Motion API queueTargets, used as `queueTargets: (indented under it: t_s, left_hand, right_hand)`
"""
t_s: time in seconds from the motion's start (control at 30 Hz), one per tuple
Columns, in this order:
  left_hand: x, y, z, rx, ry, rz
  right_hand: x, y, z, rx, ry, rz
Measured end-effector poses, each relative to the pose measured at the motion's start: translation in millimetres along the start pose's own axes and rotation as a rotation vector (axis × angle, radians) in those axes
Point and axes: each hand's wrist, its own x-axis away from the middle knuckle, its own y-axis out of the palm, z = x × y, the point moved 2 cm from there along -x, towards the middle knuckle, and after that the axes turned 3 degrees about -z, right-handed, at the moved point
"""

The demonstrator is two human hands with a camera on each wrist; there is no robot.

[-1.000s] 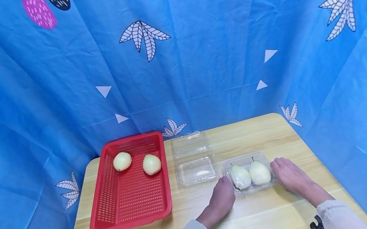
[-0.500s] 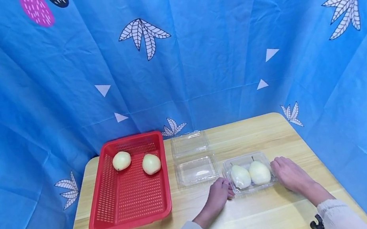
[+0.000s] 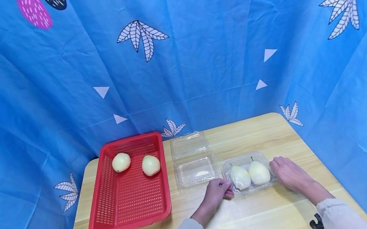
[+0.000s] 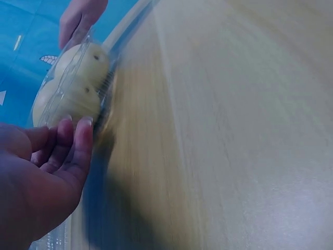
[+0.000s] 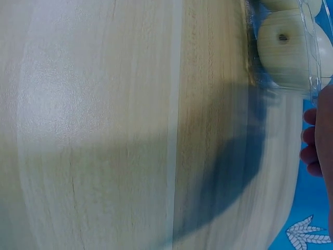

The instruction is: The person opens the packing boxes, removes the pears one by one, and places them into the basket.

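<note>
A clear plastic clamshell box (image 3: pixel 252 190) with two pale pears (image 3: pixel 259 172) inside sits on the table, its lid down over them. At its left edge, my left hand (image 3: pixel 216 194) pinches the rim with thumb and curled fingers; the left wrist view shows the fingertips (image 4: pixel 83 125) at the box's near end. My right hand (image 3: pixel 290 173) holds the opposite edge. In the right wrist view its fingers (image 5: pixel 309 136) curl below the box's corner, and the thumb is hidden.
A red perforated basket (image 3: pixel 132 226) holds two more pears (image 3: pixel 150 165) at the left. Between it and the filled box lies another clear clamshell box (image 3: pixel 197 171), opened flat. A blue patterned curtain (image 3: pixel 217 53) hangs behind the wooden table (image 3: pixel 258 222).
My left hand has turned and shifted slightly left along the box's left edge, so its curled fingers now show. The right hand and the box stay in place.
</note>
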Motion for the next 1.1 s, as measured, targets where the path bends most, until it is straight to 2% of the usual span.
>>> queueTargets:
  t_s: [0.13,0.27,0.47,0.6,0.87,1.1]
  left_hand:
    - [-3.0,-0.9,-0.6,0.041,-0.019,-0.018]
    - [-4.2,-1.4,1.4,0.078,-0.055,-0.008]
    - [-3.9,0.3,1.3,0.193,-0.108,0.065]
    - [-4.3,3.5,-0.1,0.283,-0.125,0.11]
    - [-4.7,7.2,-2.9,0.354,-0.132,0.152]
    - [-5.4,7.5,-4.5,0.388,-0.13,0.162]
  right_hand:
    - [-0.8,-1.4,0.3,-0.02,0.013,-0.018]
    - [-0.5,-0.4,0.7,-0.013,0.011,-0.027]
    - [0.1,0.2,1.0,-0.005,0.007,-0.026]
    - [-0.3,-2.4,-0.3,-0.027,0.037,-0.048]
    - [-2.1,-6.9,-1.7,-0.222,0.249,-0.148]
    - [-6.1,-7.8,-7.5,-0.423,0.445,-0.072]
